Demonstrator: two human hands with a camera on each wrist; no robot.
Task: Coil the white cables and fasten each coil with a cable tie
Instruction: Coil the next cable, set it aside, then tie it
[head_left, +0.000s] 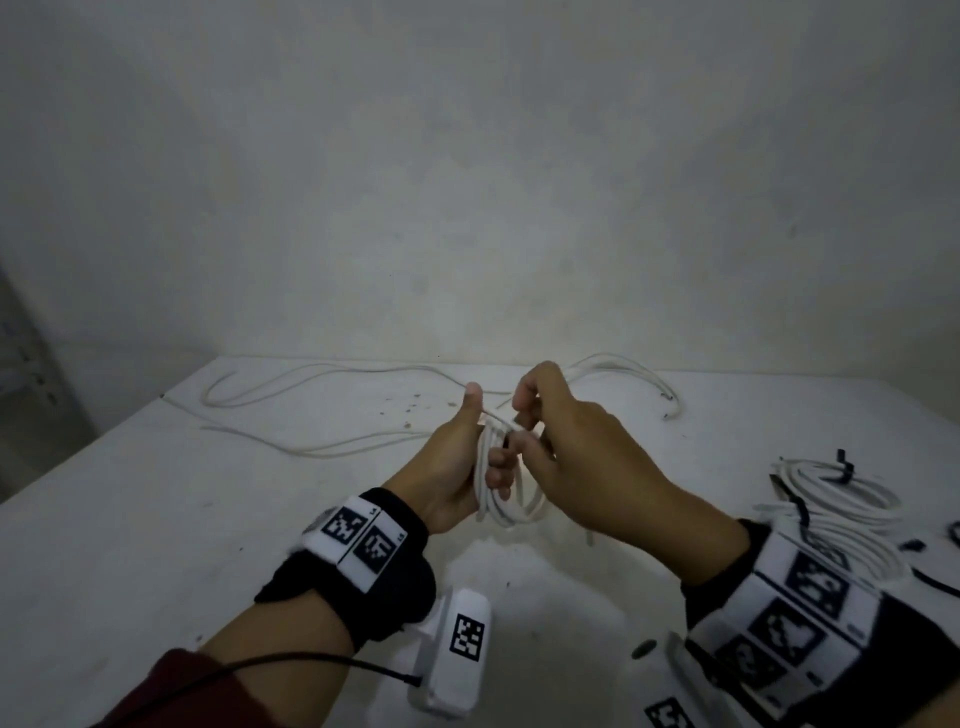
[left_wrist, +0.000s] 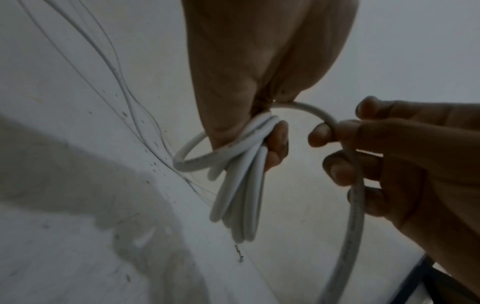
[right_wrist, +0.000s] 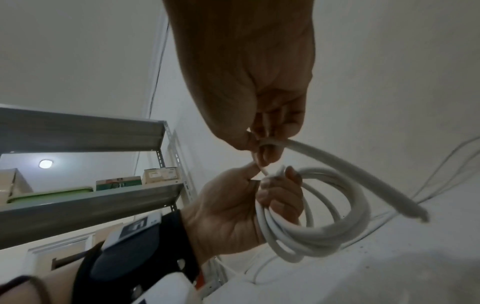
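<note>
My left hand (head_left: 485, 447) grips a coil of white cable (head_left: 506, 501) just above the table, thumb pointing up. In the left wrist view the left-hand fingers (left_wrist: 278, 144) curl round the bunched loops of the coil (left_wrist: 241, 185). My right hand (head_left: 522, 421) pinches the cable's free tail close beside the left thumb. In the right wrist view my right hand (right_wrist: 262, 148) holds that tail (right_wrist: 337, 168), whose cut end (right_wrist: 418, 216) sticks out to the right, over the coil (right_wrist: 324, 218). I see no cable tie in either hand.
Loose white cables (head_left: 311, 387) trail over the back of the white table (head_left: 156, 519), with more at the back right (head_left: 639, 374). Finished coils (head_left: 841, 499) with black ties (head_left: 845, 467) lie at the right edge. A metal shelf (right_wrist: 91, 197) stands to the left.
</note>
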